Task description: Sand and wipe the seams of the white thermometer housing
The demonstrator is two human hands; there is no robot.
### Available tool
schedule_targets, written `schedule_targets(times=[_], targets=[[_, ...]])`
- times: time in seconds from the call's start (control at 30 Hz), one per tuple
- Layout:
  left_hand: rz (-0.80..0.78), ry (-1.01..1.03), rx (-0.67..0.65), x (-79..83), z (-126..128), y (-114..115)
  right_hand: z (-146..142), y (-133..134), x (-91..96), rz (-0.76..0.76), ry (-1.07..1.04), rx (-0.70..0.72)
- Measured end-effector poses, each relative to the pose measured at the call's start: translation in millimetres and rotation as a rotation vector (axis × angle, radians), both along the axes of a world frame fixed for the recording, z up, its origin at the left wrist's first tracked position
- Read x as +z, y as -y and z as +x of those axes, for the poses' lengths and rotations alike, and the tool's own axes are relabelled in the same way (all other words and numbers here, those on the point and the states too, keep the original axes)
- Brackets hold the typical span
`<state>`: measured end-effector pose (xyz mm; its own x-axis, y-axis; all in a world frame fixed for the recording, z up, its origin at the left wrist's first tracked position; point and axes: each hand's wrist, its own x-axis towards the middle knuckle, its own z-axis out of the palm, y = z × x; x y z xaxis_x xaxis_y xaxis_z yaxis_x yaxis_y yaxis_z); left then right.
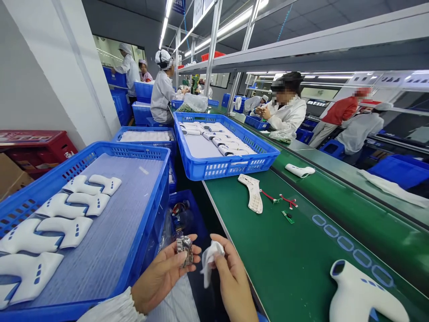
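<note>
Low in the middle, my left hand (169, 270) grips a small shiny silver-and-brown packet-like piece (184, 250) between thumb and fingers. Just to its right, my right hand (231, 275) pinches a crumpled white tissue (211, 259), whose end hangs down. The two hands are close but apart, over the gap between the bench edge and the blue crates. On the green bench lie an open white housing half (251, 193), red wires (268, 195) with small boards, and a small green circuit board (287, 217).
A blue crate (161, 154) at left holds several white pistol-shaped housings (63, 230). Another crate (231, 169) with housings sits on the bench. A white housing (362, 290) stands at front right; blue oval rings (345, 243) lie on the bench. Co-workers (288, 109) sit beyond.
</note>
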<state>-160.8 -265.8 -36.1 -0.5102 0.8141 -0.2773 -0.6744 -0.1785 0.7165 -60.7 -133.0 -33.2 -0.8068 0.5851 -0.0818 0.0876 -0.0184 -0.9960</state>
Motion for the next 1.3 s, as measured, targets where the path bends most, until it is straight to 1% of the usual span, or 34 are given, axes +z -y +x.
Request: schedule_targets(times=[0.03, 0.1, 0.2, 0.27, 0.33, 0.4, 0.47, 0.5, 0.57, 0.7, 0.83, 0.97, 1.07, 1.13, 1.17, 1.3], targets=[[0.039, -0.002, -0.047, 1.0, -0.4, 4.3, -3.3, 1.1, 1.9, 0.022, -0.014, -0.008], [0.064, -0.038, -0.111, 1.2, -0.1, 10.9, -10.3, 2.5, 6.3, 0.093, -0.035, -0.029], [0.048, -0.102, -0.164, -2.3, 3.7, 14.4, -19.7, 1.2, 15.8, 0.305, -0.057, -0.068], [0.074, -0.118, -0.247, -5.1, 8.8, 12.5, -24.7, -0.8, 23.2, 0.459, -0.082, -0.072], [0.112, -0.105, -0.322, -6.7, 15.3, 7.9, -28.5, -2.3, 29.9, 0.583, -0.08, -0.045], [0.125, -0.089, -0.348, -6.9, 21.3, 2.1, -31.1, -3.3, 35.0, 0.692, -0.031, -0.031], [0.113, -0.085, -0.356, -6.3, 25.4, -2.9, -32.1, -4.4, 38.4, 0.76, 0.008, -0.038], [0.108, -0.085, -0.365, -6.0, 26.3, -4.4, -32.0, -5.2, 39.6, 0.77, 0.008, -0.039], [0.112, -0.079, -0.371, -5.5, 25.7, -4.6, -30.4, -7.7, 41.5, 0.736, -0.025, -0.018], [0.131, -0.079, -0.32, -3.7, 17.9, 4.8, -24.6, -13.5, 43.7, 0.577, -0.086, 0.024], [0.157, -0.066, -0.279, -1.9, 7.9, 16.0, -20.8, -15.0, 45.2, 0.394, -0.042, 0.053], [0.215, -0.025, -0.243, -2.3, 3.6, 19.4, -20.5, -12.2, 46.0, 0.328, -0.009, 0.089], [0.194, -0.029, -0.321, -2.8, 6.5, 15.6, -22.2, -10.4, 44.2, 0.328, -0.014, 0.088], [0.148, -0.035, -0.385, -3.4, 10.0, 10.4, -24.1, -10.0, 42.1, 0.361, -0.022, 0.074], [0.126, -0.036, -0.395, -3.9, 11.6, 7.5, -25.0, -10.0, 41.1, 0.392, -0.022, 0.07], [0.072, -0.036, -0.325, -7.8, 15.2, -2.9, -25.7, -9.9, 40.4, 0.604, -0.024, 0.111]])
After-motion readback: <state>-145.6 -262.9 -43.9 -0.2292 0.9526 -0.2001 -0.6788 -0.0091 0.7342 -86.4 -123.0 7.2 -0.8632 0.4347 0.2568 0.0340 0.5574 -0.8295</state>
